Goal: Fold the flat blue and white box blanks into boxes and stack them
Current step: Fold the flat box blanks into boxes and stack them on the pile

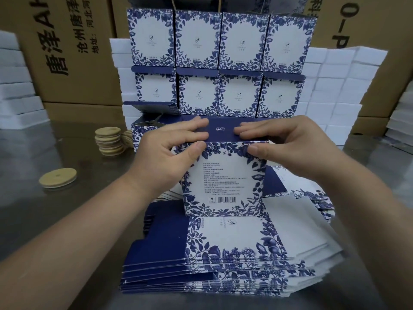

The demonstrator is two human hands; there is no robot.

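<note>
Above the pile of flat blanks (234, 242) on the worktop (55, 209), left hand (169, 151) and right hand (281, 144) each hold a pinching grip on the upright box (223, 180), barcode panel showing; carton (73, 52) behind reads 唐泽.
</note>
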